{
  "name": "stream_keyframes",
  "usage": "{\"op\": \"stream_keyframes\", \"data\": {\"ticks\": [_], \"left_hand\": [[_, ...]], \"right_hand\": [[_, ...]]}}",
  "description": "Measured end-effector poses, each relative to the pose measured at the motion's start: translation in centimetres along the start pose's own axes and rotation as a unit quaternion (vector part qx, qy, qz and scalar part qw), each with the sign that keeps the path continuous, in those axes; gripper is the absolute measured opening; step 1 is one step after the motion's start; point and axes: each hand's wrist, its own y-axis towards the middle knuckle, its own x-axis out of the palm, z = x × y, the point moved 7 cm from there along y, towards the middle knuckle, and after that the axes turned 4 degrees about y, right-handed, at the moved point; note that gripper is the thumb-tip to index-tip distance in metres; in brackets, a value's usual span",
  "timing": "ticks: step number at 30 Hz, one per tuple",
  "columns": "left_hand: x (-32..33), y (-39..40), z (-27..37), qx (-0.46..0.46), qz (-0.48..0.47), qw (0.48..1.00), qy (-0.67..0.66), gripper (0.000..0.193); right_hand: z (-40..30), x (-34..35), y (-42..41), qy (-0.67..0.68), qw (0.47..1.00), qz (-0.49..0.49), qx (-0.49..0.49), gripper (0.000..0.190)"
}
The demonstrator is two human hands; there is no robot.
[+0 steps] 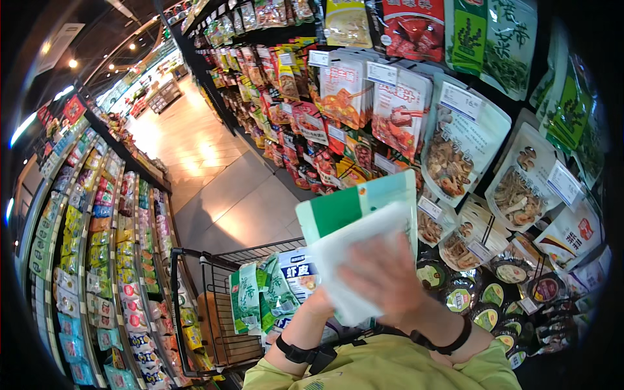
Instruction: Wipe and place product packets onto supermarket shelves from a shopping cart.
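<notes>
A green and clear plastic food pouch (336, 209) is held up before my chest, with a white cloth or wipe (360, 243) against its near face. My right hand (385, 278) is spread over the white piece, slightly blurred, and presses it to the pouch. Below and to the left, my left hand (319, 302) holds the lower edge of the pouch; its fingers are mostly hidden behind the white piece. Just left of my hands, green and white food pouches (244, 297) and a blue and white pouch (297, 273) lie in a wire shopping cart (219, 292).
Pouches of dried mushrooms (458, 146) and seasoning packets (399, 112) hang on hooks at the right. Round lidded tubs (458, 297) are stacked below them. A shelf of bagged snacks (97, 243) runs along the left, beyond the cart's handle (176, 312). A tiled aisle floor (239, 200) stretches ahead.
</notes>
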Motion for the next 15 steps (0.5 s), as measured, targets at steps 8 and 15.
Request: {"op": "stream_keyframes", "data": {"ticks": [8,15], "left_hand": [[0.9,-1.6,0.9,-0.021,0.009,1.000,0.014,0.076],[-1.5,-0.9,0.8,0.040,-0.061,0.997,0.014,0.078]], "right_hand": [[3.1,0.0,0.5,-0.017,0.993,-0.048,0.104,0.062],[9.6,-2.3,-2.6,0.019,0.964,0.084,0.253,0.062]]}}
